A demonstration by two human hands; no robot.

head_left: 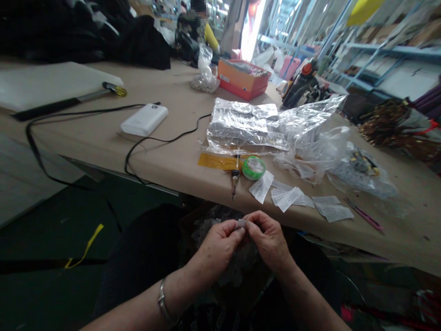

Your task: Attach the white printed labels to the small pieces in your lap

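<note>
My left hand and my right hand meet just off the table's front edge, above my lap. Both are closed, pinching a small whitish label-like piece between thumbs and fingertips; its details are too small to make out. Beneath them, a heap of pale scraps lies in shadow. On the table edge just beyond, a thin pen-shaped iron points toward me, beside a round green tin or roll. Printed white label strips lie right of it, loosely stacked.
Crinkled clear plastic bags cover the middle. Pink tweezers lie at the right edge. A black cord runs near a white power bank. Farther back stand an orange-red box, a dark pile of cloth and a person.
</note>
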